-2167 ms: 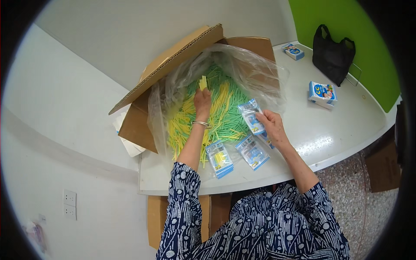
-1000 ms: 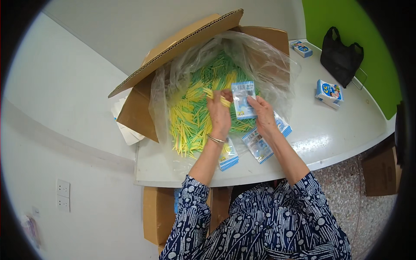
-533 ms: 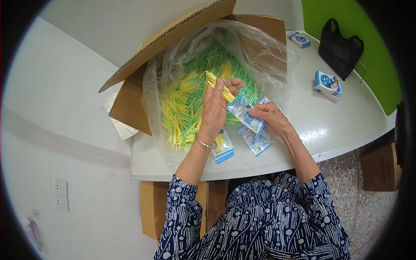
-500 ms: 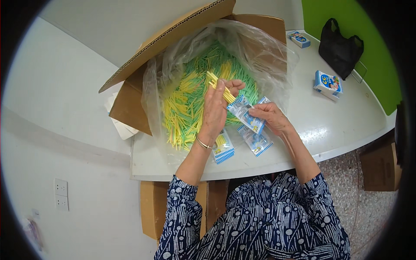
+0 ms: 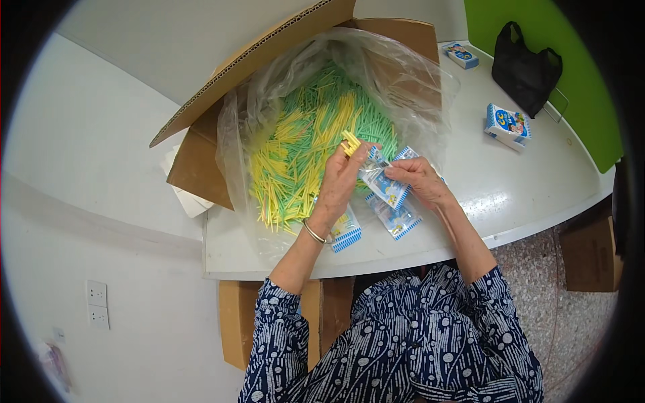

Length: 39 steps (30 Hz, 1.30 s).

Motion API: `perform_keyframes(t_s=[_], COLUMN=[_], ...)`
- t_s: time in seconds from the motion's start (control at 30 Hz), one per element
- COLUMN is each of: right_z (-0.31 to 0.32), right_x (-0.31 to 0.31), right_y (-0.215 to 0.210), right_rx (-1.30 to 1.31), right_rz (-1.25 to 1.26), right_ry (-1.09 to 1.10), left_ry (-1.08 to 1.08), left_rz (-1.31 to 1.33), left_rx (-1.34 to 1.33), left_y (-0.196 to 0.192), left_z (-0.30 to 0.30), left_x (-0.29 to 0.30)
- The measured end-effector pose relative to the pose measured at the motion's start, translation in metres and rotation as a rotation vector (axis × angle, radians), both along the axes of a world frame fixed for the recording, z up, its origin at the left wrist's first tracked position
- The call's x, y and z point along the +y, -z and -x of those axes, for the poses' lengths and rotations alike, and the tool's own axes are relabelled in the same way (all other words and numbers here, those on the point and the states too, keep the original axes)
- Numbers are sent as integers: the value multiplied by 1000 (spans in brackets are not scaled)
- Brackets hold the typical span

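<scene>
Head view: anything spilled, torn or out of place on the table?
Nothing stands out. The green and yellow sticks stay inside the plastic-lined carton; small packets lie flat near the table edge, none spilled or visibly torn.

Left hand [image 5: 339, 185] pinches yellow sticks [image 5: 350, 142]; right hand [image 5: 418, 178] holds packet [image 5: 383, 184].

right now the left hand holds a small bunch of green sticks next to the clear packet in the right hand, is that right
Not quite: the head view shows the sticks in the left hand are yellow, not green. The rest holds: they sit next to the clear packet in the right hand.
</scene>
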State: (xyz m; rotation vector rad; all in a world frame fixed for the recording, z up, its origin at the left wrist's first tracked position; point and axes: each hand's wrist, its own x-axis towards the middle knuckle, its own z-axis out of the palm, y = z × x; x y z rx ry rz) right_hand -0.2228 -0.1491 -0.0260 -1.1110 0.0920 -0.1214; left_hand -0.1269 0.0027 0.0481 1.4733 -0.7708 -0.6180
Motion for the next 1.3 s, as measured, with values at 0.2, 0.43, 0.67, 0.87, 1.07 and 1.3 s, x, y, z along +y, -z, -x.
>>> perform_keyframes(t_s=[0.2,0.43,0.67,0.87,1.07,1.3], right_z=[1,2,6,11,11,16], right_x=[3,8,8,16,20,25], right_y=[-3,-13,-16,-21,-18,-30], right_rx=[-26,-55,65,59,62,6], right_rz=[-3,-11,167,215,272,219], right_ry=[-4,-67,-186,-163,-200,-295], left_ry=[20,44,118,139,134,234], left_rz=[-56,-249,-182,-256,-250,-350], left_rx=[-268,-480,-480,-291,-247,-257], left_y=[1,-16,-18,-20,-19,-24], left_z=[-4,-3,-3,0,1,-3], left_x=[11,15,11,15,20,29])
